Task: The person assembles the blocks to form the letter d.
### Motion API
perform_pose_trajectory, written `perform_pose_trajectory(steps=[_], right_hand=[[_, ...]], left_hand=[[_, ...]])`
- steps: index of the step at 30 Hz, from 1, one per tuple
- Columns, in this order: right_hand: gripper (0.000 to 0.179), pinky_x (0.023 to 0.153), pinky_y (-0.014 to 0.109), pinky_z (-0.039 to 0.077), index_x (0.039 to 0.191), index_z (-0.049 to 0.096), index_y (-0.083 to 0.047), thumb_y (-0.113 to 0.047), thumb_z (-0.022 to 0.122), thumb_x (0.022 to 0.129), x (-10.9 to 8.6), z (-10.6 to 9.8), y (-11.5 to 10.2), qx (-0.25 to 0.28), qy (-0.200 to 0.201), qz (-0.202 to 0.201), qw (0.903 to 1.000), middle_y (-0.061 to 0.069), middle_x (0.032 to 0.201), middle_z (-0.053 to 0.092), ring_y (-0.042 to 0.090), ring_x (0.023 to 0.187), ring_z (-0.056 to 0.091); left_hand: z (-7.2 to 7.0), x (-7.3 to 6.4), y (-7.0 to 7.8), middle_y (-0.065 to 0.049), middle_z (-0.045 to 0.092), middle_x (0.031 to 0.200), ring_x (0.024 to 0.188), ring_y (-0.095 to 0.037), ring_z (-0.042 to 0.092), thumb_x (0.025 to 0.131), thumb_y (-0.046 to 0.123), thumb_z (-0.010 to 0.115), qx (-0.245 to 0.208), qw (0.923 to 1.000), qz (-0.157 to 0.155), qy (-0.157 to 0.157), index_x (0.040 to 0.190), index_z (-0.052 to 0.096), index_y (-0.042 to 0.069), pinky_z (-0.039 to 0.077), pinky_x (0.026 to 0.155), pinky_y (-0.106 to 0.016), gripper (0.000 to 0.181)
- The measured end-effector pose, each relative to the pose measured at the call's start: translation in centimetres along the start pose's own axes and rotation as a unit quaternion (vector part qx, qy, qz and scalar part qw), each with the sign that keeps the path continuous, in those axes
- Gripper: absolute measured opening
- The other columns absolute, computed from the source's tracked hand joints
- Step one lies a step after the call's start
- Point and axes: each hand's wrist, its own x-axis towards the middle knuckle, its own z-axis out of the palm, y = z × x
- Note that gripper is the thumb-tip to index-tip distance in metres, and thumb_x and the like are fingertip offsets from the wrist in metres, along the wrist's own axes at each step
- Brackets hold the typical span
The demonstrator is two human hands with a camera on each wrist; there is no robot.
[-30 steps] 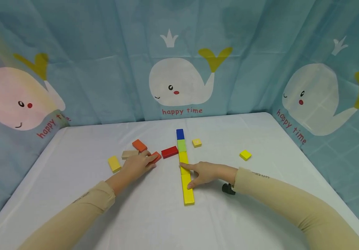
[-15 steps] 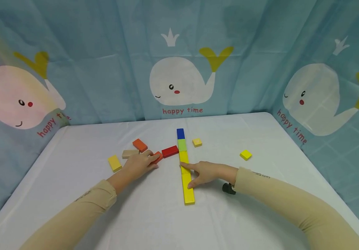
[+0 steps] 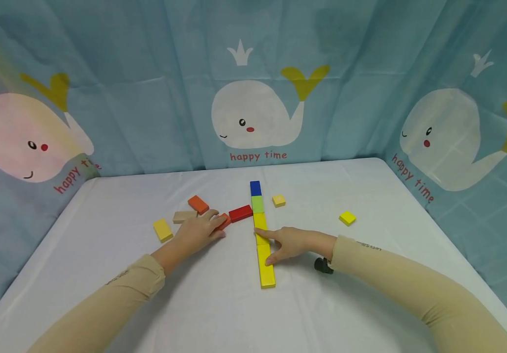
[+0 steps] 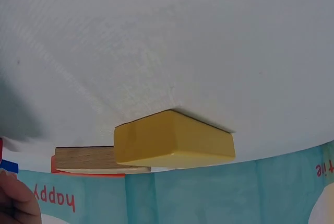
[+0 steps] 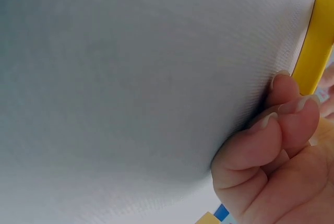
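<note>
In the head view, my left hand point(image 3: 195, 235) pinches an orange block point(image 3: 224, 222) between fingers and thumb. Most of that block is under the fingers; its far end meets a red block point(image 3: 240, 214) lying slantwise. The red block's other end touches a straight row: blue block point(image 3: 255, 188), green block point(image 3: 257, 204), upper yellow block point(image 3: 259, 221) and lower yellow block point(image 3: 267, 277). My right hand point(image 3: 292, 241) rests beside the row, its straight index finger on the upper yellow block and thumb on the lower. Its other fingers show folded in the right wrist view.
Left of the left hand lie a second orange block point(image 3: 198, 204), a plain wooden block point(image 3: 184, 217) and a pale yellow block point(image 4: 172, 140). Right of the row are a small light yellow block point(image 3: 278, 201) and a bright yellow block point(image 3: 347, 218). A whale-print curtain point(image 3: 350, 117) backs the table.
My left hand has slid the orange block slightly right, up against the red block's end. The right hand keeps its place on the yellow blocks.
</note>
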Motion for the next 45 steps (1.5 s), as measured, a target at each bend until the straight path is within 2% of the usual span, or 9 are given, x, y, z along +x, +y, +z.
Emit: perform_pose_trajectory(steps=[3, 6, 9, 13, 20, 23, 29, 36, 45], right_hand=[[0.088, 0.073, 0.032, 0.037, 0.155, 0.023, -0.032, -0.049, 0.071, 0.084, 0.0, -0.1, -0.1, 0.000, -0.001, -0.001, 1.0000, 0.001, 0.082, 0.047, 0.017, 0.085, 0.047], [0.088, 0.076, 0.034, 0.039, 0.156, 0.023, -0.031, -0.049, 0.071, 0.084, -0.1, -0.2, -0.1, 0.003, -0.001, -0.003, 1.0000, 0.001, 0.086, 0.050, 0.018, 0.087, 0.048], [0.087, 0.081, 0.035, 0.040, 0.155, 0.024, -0.031, -0.049, 0.071, 0.084, -0.1, -0.3, -0.1, 0.006, -0.002, -0.005, 1.0000, -0.001, 0.095, 0.055, 0.019, 0.091, 0.048], [0.087, 0.081, 0.035, 0.040, 0.155, 0.024, -0.031, -0.048, 0.071, 0.084, -0.1, -0.3, -0.2, 0.007, -0.002, -0.006, 1.0000, -0.001, 0.096, 0.055, 0.019, 0.092, 0.048], [0.088, 0.077, 0.034, 0.038, 0.156, 0.024, -0.030, -0.048, 0.071, 0.084, -0.1, -0.3, -0.4, 0.001, -0.002, -0.008, 1.0000, 0.001, 0.085, 0.050, 0.019, 0.088, 0.048], [0.088, 0.078, 0.035, 0.039, 0.155, 0.024, -0.030, -0.048, 0.072, 0.084, 0.0, -0.2, -0.3, 0.002, -0.003, -0.010, 0.9999, 0.003, 0.092, 0.055, 0.019, 0.090, 0.048], [0.088, 0.083, 0.035, 0.041, 0.155, 0.025, -0.031, -0.049, 0.072, 0.083, 0.1, 0.1, -0.3, 0.007, -0.003, -0.009, 0.9999, 0.004, 0.109, 0.059, 0.019, 0.093, 0.048], [0.089, 0.078, 0.034, 0.040, 0.155, 0.025, -0.031, -0.050, 0.072, 0.082, -0.1, 0.4, -0.3, 0.006, -0.002, -0.001, 1.0000, 0.001, 0.093, 0.054, 0.018, 0.090, 0.048], [0.088, 0.074, 0.033, 0.038, 0.155, 0.025, -0.031, -0.048, 0.073, 0.083, -0.3, 0.0, -0.4, 0.008, 0.001, 0.001, 1.0000, 0.003, 0.085, 0.051, 0.018, 0.087, 0.048]], left_hand=[[-0.3, 0.4, 0.3, -0.012, 0.054, 0.137, 0.097, -0.026, 0.067, 0.093, 0.043, 0.063, -0.002, 1.0000, -0.001, -0.007, 0.138, 0.056, 0.018, 0.053, 0.064, -0.026, 0.052], [-0.6, 0.8, 0.8, -0.008, 0.049, 0.144, 0.078, -0.019, 0.068, 0.094, 0.044, 0.061, 0.003, 0.9997, 0.015, -0.018, 0.141, 0.054, 0.019, 0.048, 0.058, -0.021, 0.054], [-0.4, 1.1, 1.1, -0.005, 0.047, 0.147, 0.053, -0.012, 0.052, 0.094, 0.045, 0.060, 0.005, 0.9989, 0.036, -0.028, 0.142, 0.052, 0.017, 0.042, 0.054, -0.016, 0.056], [-0.3, 1.3, 1.3, -0.003, 0.048, 0.146, 0.045, -0.010, 0.038, 0.094, 0.045, 0.060, 0.001, 0.9984, 0.042, -0.036, 0.141, 0.053, 0.015, 0.040, 0.053, -0.014, 0.056], [-0.4, 1.7, 0.9, -0.001, 0.051, 0.143, 0.060, -0.012, 0.059, 0.094, 0.042, 0.061, -0.014, 0.9979, 0.043, -0.047, 0.141, 0.053, 0.015, 0.051, 0.067, -0.020, 0.055], [-0.4, 1.8, 0.7, -0.001, 0.051, 0.143, 0.074, -0.016, 0.065, 0.095, 0.041, 0.061, -0.016, 0.9973, 0.047, -0.054, 0.141, 0.053, 0.015, 0.052, 0.069, -0.021, 0.054], [-0.4, 1.6, 0.7, -0.004, 0.049, 0.145, 0.069, -0.015, 0.063, 0.095, 0.040, 0.061, -0.009, 0.9972, 0.041, -0.062, 0.142, 0.053, 0.017, 0.047, 0.061, -0.018, 0.053], [-0.7, 0.4, 0.6, -0.011, 0.055, 0.137, 0.111, -0.026, 0.062, 0.093, 0.039, 0.065, -0.001, 0.9983, 0.000, -0.058, 0.139, 0.054, 0.015, 0.054, 0.081, -0.038, 0.053], [-0.2, -0.2, 0.4, -0.007, 0.063, 0.102, 0.076, -0.018, 0.059, 0.091, 0.033, 0.068, 0.037, 0.9993, 0.000, -0.008, 0.132, 0.061, 0.014, 0.051, 0.060, -0.025, 0.045]])
